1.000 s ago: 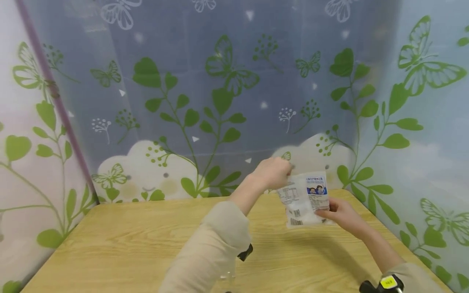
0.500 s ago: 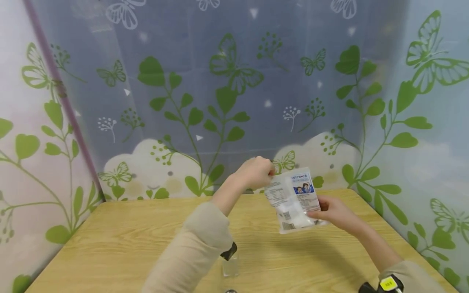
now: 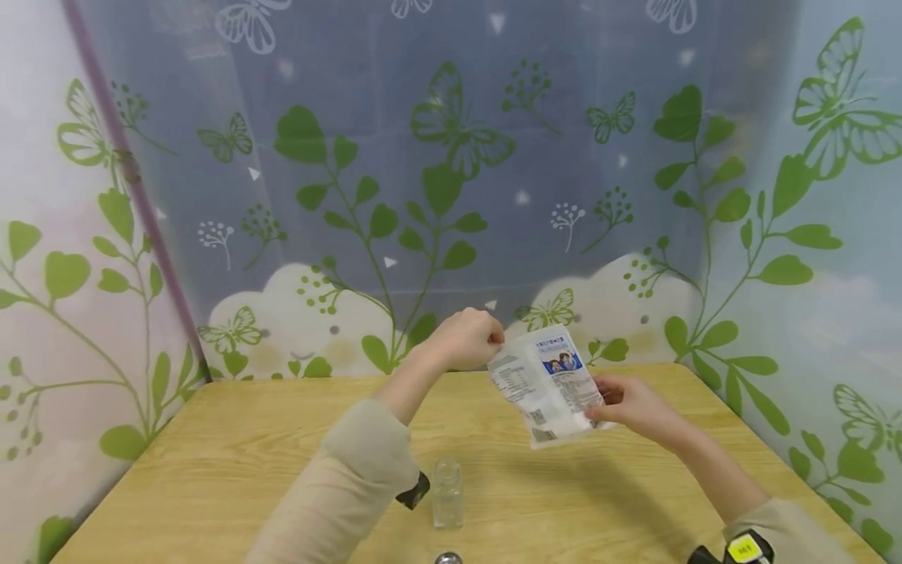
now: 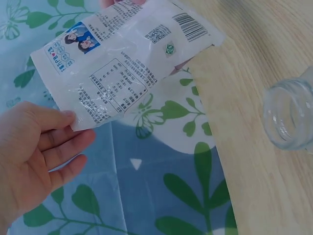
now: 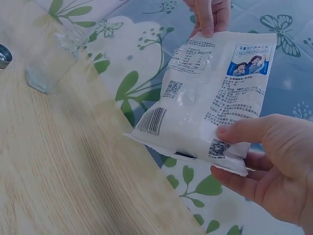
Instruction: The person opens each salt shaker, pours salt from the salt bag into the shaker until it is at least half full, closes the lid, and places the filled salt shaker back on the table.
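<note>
A white plastic packet (image 3: 539, 388) with printed text, a barcode and a small blue picture is held tilted above the table. My left hand (image 3: 465, 338) pinches its upper left corner between thumb and forefinger; in the left wrist view the other fingers of that hand (image 4: 39, 152) are loosely bent. Along the lower right edge, my right hand (image 3: 637, 407) grips the packet, thumb on the printed face and fingers behind, as the right wrist view shows of this hand (image 5: 274, 166). Whether the packet (image 5: 205, 93) is sealed along its top edge, I cannot tell.
A clear glass jar (image 3: 447, 493) without a lid stands on the wooden table (image 3: 232, 462), right of my left forearm. Nearer the front lies a round metal lid (image 3: 448, 558). Patterned curtains (image 3: 338, 196) enclose the table's back and sides.
Both hands have carried the packet leftward in the head view, the left hand farther. The packet leans more, and the glass jar has come out from behind my left sleeve.
</note>
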A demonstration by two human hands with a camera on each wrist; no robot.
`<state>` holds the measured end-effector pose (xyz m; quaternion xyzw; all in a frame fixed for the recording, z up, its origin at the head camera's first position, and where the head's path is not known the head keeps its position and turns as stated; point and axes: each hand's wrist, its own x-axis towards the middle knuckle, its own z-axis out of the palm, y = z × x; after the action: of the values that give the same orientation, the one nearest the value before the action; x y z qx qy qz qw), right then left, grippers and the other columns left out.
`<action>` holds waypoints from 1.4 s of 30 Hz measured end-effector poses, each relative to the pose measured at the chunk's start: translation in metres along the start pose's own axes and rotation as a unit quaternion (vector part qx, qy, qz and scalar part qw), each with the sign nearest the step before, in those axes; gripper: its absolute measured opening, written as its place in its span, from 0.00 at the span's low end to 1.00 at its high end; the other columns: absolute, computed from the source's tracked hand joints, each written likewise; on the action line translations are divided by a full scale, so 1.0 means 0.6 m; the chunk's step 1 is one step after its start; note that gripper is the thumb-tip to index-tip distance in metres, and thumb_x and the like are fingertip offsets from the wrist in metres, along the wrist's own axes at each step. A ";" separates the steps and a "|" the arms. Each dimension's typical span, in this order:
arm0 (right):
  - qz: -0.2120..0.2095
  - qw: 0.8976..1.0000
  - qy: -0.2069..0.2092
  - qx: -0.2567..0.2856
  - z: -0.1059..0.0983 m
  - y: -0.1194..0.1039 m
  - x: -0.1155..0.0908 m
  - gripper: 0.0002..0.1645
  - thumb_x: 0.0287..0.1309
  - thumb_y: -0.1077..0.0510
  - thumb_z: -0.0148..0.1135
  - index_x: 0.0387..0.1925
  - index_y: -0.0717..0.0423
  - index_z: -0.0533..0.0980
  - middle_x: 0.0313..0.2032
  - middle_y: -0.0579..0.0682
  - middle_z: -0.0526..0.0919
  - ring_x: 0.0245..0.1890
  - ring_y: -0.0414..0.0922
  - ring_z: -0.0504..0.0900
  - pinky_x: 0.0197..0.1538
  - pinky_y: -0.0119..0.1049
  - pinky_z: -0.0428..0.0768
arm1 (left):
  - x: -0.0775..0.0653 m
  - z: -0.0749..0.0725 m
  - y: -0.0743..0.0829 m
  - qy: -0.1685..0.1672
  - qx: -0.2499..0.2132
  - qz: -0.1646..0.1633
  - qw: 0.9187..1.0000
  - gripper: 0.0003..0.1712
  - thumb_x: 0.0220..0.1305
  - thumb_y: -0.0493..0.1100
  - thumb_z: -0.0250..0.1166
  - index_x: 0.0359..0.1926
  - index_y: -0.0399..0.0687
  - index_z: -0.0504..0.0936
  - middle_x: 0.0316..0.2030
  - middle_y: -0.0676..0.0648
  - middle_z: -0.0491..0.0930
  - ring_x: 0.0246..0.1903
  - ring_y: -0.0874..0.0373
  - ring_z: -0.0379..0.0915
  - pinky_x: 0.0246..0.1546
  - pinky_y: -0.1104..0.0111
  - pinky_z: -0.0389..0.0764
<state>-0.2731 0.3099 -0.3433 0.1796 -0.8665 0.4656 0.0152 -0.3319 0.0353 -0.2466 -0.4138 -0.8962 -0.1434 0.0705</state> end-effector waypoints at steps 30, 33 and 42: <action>-0.053 0.996 -0.068 -0.017 0.036 -0.034 0.005 0.12 0.52 0.63 0.64 0.39 0.66 0.77 0.33 0.54 0.79 0.30 0.43 0.78 0.31 0.35 0.79 | -0.109 0.026 -0.027 0.027 -0.097 -0.016 0.995 0.05 0.60 0.35 0.60 0.31 0.41 0.82 0.26 0.50 0.80 0.21 0.64 0.70 0.24 0.73 0.73; -0.055 0.995 -0.078 -0.006 0.038 -0.033 0.005 0.12 0.54 0.63 0.63 0.40 0.67 0.77 0.34 0.55 0.80 0.31 0.42 0.79 0.32 0.35 0.79 | -0.117 0.032 -0.027 0.032 -0.114 -0.023 0.993 0.04 0.60 0.34 0.60 0.31 0.41 0.81 0.24 0.51 0.79 0.20 0.65 0.71 0.22 0.74 0.72; -0.053 0.994 -0.092 0.010 0.040 -0.037 0.005 0.13 0.55 0.64 0.61 0.41 0.70 0.76 0.35 0.55 0.81 0.32 0.43 0.80 0.33 0.36 0.80 | -0.130 0.053 -0.026 0.042 -0.137 -0.049 0.988 0.05 0.59 0.34 0.60 0.30 0.41 0.81 0.23 0.51 0.81 0.18 0.66 0.72 0.19 0.75 0.73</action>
<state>-0.2656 0.2783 -0.3387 0.2675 -0.8485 0.4546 -0.0419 -0.2931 -0.0206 -0.2989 -0.3686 -0.8837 -0.2852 0.0439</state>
